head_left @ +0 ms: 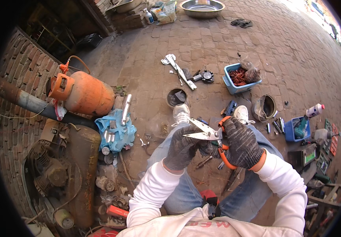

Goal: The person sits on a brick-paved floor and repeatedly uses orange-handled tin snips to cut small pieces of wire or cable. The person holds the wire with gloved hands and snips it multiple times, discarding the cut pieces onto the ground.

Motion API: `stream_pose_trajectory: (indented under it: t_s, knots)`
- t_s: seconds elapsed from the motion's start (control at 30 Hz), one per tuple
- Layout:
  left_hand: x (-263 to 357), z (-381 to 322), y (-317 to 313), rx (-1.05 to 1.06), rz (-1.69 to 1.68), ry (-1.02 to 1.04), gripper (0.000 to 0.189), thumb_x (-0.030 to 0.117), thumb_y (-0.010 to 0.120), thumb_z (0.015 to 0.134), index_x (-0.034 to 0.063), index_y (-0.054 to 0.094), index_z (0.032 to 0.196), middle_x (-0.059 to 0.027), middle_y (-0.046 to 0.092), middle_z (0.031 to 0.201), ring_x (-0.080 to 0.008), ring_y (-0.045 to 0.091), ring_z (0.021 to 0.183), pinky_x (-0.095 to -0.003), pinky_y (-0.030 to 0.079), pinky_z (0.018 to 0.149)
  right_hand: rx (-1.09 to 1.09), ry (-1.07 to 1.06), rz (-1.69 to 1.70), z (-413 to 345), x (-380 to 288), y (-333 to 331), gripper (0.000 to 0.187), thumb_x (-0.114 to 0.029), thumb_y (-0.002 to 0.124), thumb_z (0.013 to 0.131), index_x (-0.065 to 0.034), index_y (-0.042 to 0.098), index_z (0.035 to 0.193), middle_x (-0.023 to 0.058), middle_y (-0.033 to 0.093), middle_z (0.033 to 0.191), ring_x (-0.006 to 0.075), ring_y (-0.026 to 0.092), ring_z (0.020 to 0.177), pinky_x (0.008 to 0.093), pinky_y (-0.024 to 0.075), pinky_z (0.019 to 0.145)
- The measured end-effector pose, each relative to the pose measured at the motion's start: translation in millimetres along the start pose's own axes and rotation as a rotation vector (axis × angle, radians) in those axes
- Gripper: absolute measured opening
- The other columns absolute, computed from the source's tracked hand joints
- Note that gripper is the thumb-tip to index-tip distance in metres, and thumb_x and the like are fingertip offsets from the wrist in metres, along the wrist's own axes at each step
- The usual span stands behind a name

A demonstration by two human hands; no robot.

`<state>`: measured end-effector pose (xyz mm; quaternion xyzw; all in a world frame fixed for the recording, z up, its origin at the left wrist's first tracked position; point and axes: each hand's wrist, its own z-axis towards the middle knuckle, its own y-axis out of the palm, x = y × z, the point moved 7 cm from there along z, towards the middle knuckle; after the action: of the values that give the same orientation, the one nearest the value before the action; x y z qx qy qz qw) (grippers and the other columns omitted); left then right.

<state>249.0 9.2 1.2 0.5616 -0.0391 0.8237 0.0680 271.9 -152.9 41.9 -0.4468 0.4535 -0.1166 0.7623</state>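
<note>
My right hand (243,143), in a dark knitted glove, grips a pair of scissors (207,134) by the orange-coated handles. The blades point left and stand apart, and the handles are spread. My left hand (182,148), gloved alike, is curled just below the blades, close to my right hand. Dark material shows between the two hands beneath the scissors, with a speck of green. Whether my left fingers hold it cannot be made out. Both hands are above the gap between my knees. Beneath them, a screwdriver (204,162) lies on the brick ground.
Past my shoes are a metal can (177,97), a window regulator (177,69) and a blue bin (243,89) of copper-coloured scrap. On the right, a blue basket (290,134) holds a power drill. An orange gas cylinder (90,93) and a compressor (83,174) line the left wall.
</note>
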Motion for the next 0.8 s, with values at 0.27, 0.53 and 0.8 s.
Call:
stream_pose_trajectory:
  t_s: [0.27, 0.53, 0.8]
  knots:
    - [11.4, 5.1, 5.2, -0.095, 0.332, 0.157, 0.027, -0.012, 0.055, 0.079, -0.0005, 0.066, 0.101, -0.0142, 0.067, 0.094, -0.0229, 0.067, 0.081, -0.0296, 0.054, 0.067, -0.007, 0.059, 0.006, -1.4, 3.0, 0.2, 0.061, -0.021, 0.077, 0.063, 0.0015, 0.054, 0.115, 0.0209, 0.060, 0.102, 0.0388, 0.061, 0.090, 0.0436, 0.0508, 0.074]
    - [4.6, 10.9, 9.5, -0.124, 0.159, -0.076, 0.016, -0.002, 0.054, 0.089, -0.0027, 0.064, 0.100, -0.0098, 0.064, 0.085, -0.0179, 0.065, 0.073, -0.0286, 0.051, 0.061, -0.039, 0.108, 0.083, -3.1, 12.7, 6.2, 0.056, -0.015, 0.074, 0.068, -0.0007, 0.054, 0.118, 0.0198, 0.060, 0.100, 0.0363, 0.062, 0.088, 0.0411, 0.0512, 0.071]
    - [2.7, 4.7, 9.2, 0.067, -0.492, -0.328, 0.024, 0.015, 0.058, 0.094, -0.0083, 0.062, 0.097, -0.0117, 0.066, 0.086, -0.0164, 0.064, 0.070, -0.0273, 0.052, 0.063, -0.044, 0.521, 1.008, -0.1, 45.5, 13.9, 0.025, -0.008, 0.065, 0.086, -0.0041, 0.053, 0.107, 0.0015, 0.057, 0.081, 0.0096, 0.052, 0.066, 0.0228, 0.0419, 0.060]
